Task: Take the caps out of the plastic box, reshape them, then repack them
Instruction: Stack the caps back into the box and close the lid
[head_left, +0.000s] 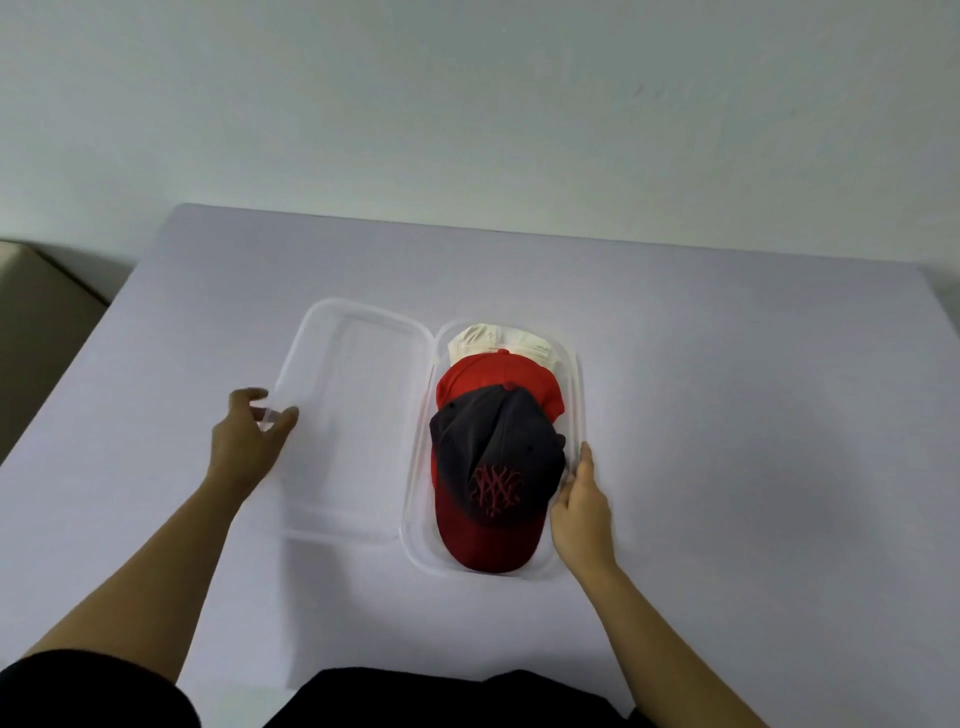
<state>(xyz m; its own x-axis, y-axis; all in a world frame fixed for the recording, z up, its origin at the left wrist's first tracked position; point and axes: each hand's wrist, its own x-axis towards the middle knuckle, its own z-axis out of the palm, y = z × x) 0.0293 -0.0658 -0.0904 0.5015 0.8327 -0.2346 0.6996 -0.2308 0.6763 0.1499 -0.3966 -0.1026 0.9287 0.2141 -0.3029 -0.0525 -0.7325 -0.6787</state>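
A clear plastic box (577, 395) lies open on the table, its lid (358, 415) flat to the left. Three caps are stacked in the box: a dark navy cap with a red brim and red logo (496, 467) in front, a red cap (498, 376) behind it, and a cream cap (498, 340) at the far end. My left hand (249, 436) pinches the lid's left edge between thumb and fingers. My right hand (582, 504) rests against the box's right wall, fingers along the rim.
The table (727, 415) is covered with a pale lilac cloth and stands against a white wall. A beige object (31, 312) shows past the table's left edge. My dark clothing (441, 701) fills the bottom of the view.
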